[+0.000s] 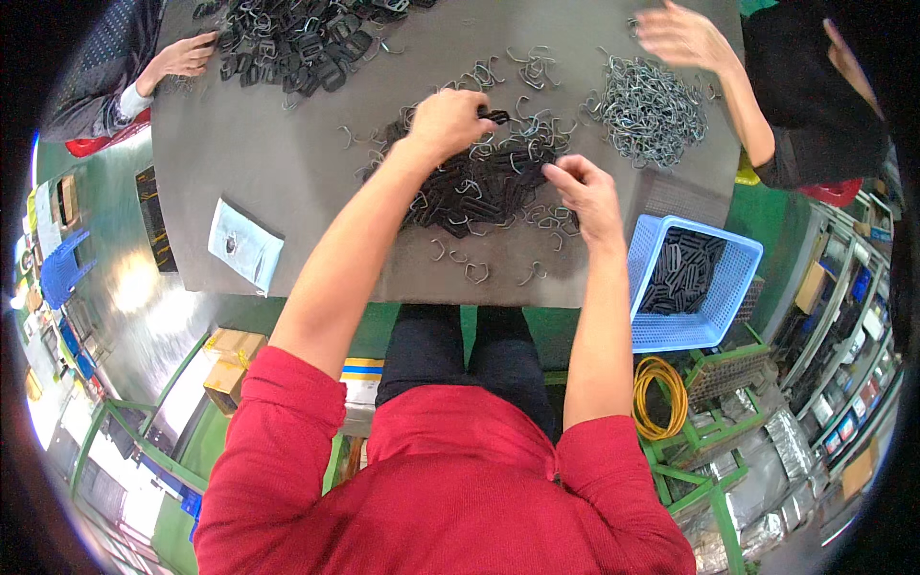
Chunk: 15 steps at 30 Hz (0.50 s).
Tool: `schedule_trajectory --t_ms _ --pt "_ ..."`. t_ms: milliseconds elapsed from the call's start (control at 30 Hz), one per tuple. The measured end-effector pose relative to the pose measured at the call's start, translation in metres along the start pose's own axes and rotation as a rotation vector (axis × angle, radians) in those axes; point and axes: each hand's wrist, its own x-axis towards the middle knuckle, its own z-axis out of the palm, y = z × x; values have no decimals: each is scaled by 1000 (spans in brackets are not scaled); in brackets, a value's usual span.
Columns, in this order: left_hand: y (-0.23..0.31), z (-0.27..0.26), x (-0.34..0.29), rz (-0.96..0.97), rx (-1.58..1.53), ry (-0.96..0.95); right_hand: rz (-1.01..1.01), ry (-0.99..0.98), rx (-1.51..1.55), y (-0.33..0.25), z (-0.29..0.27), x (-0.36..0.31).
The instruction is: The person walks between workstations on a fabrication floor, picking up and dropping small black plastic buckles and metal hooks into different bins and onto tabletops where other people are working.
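My left hand [447, 125] is over the far side of a pile of black plastic strap buckles [470, 192] mixed with bent metal wire hooks. Its fingers are closed on a black buckle [494, 117]. At the pile's right edge, the thumb and fingers of my right hand [588, 199] are pinched together. What they hold, if anything, I cannot make out. Loose wire hooks [476, 272] lie along the pile's near side.
A blue basket [682, 335] of black pieces stands at the table's right corner. Another heap of metal hooks [654, 113] is at right, near a co-worker's hand [682, 36]. Black buckles [297, 48] lie far left, beside another person's hand [184, 57]. A pale pouch [245, 245] lies left.
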Motion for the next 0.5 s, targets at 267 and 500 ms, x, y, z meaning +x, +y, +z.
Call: schedule_trajectory --t_ms 267,500 --pt "-18 -32 -27 -175 -1298 -488 13 -229 664 -6 -17 1" --pt "-8 -32 -46 -177 -1418 -554 85 403 -962 8 36 7"
